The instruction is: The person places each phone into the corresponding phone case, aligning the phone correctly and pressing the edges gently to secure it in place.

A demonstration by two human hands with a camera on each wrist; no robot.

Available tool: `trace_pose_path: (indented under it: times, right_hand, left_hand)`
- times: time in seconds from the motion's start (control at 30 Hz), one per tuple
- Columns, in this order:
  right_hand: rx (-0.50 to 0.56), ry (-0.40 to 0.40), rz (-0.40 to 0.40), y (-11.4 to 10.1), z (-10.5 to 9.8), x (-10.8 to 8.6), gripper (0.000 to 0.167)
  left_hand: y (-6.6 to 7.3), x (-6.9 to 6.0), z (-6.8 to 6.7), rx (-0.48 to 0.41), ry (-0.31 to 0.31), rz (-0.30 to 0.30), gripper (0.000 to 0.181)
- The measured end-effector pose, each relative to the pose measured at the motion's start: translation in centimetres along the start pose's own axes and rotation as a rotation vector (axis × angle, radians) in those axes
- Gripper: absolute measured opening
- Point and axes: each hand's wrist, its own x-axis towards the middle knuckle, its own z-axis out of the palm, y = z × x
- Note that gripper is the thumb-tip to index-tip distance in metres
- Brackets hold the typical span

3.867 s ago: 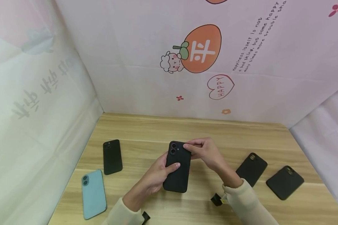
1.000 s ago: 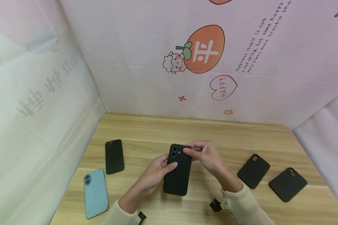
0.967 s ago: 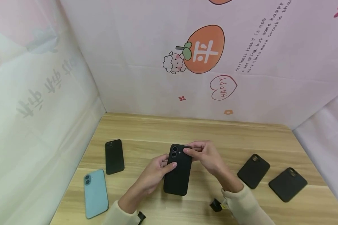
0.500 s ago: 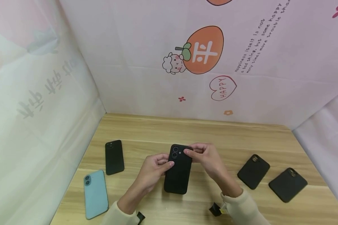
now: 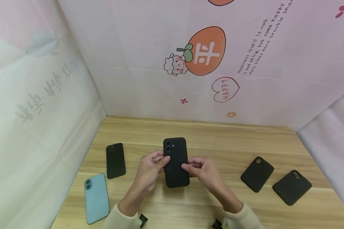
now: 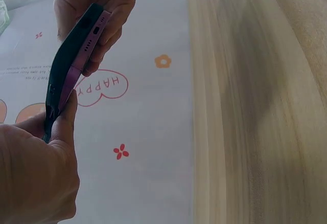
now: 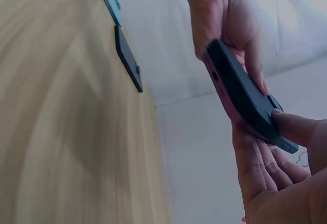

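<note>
A black-backed phone [image 5: 176, 165] is held above the table, its two camera lenses at the upper left. The left hand [image 5: 149, 168] grips its left edge, thumb on the back. The right hand [image 5: 204, 171] pinches the right edge at mid-height. In the left wrist view the phone [image 6: 69, 63] is seen edge-on, a dark cover over a pinkish body with a port at its end; the cover stands off part of the body. The right wrist view shows the dark cover [image 7: 245, 93] on the pinkish body between both hands.
On the table [image 5: 218, 133] lie a black phone [image 5: 116, 161] and a light blue phone [image 5: 96, 200] at the left, and two black cases, one [image 5: 257, 174] beside the other [image 5: 292, 187], at the right. Printed cloth [image 5: 137, 89] stands behind.
The phone has moved up and left and stands more upright. The right hand has shifted from its top right corner down to the middle of its right edge.
</note>
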Motion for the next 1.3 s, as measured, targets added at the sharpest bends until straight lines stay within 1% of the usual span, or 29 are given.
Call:
trace_pose_path:
  times: [0.1, 0.33, 0.47, 0.53, 0.63, 0.73, 0.87, 0.97, 1.13, 1.3]
  right_hand:
    - [-0.017, -0.015, -0.022, 0.4, 0.3, -0.1, 0.025]
    - [-0.076, 0.012, -0.060, 0.3, 0.4, -0.3, 0.019]
    - [-0.095, -0.004, -0.071, 0.0, 0.2, -0.5, 0.019]
    - [-0.105, -0.015, -0.067, -0.2, 0.0, -0.5, 0.019]
    - [-0.146, -0.035, -0.066, -0.4, -0.3, -0.5, 0.017]
    - [-0.205, -0.071, -0.073, -0.6, -0.5, -0.5, 0.014]
    - [-0.257, -0.137, -0.101, -0.8, -0.9, -0.4, 0.012]
    - [-0.306, -0.188, -0.138, -1.0, -1.3, -0.3, 0.010]
    - [-0.407, -0.282, -0.198, -1.6, -1.8, -0.2, 0.016]
    - [-0.481, -0.367, -0.219, -2.4, -2.1, -0.1, 0.015]
  left_hand:
    - [0.0, 0.1, 0.0, -0.009, 0.011, -0.003, 0.024]
    - [0.0, 0.0, 0.0, -0.005, 0.004, -0.017, 0.025]
    - [0.0, 0.0, -0.2, 0.001, -0.016, -0.036, 0.026]
    - [0.0, 0.0, -0.3, 0.010, -0.032, -0.046, 0.030]
    - [0.1, 0.0, -0.5, 0.027, -0.065, -0.053, 0.036]
    - [0.3, 0.1, -0.6, 0.047, -0.091, -0.055, 0.043]
    - [0.4, 0.2, -0.8, 0.061, -0.118, -0.054, 0.047]
    - [0.4, 0.2, -1.0, 0.067, -0.152, -0.061, 0.045]
    - [0.5, 0.1, -1.1, 0.096, -0.219, -0.077, 0.036]
    - [0.4, 0.2, -1.2, 0.113, -0.289, -0.093, 0.029]
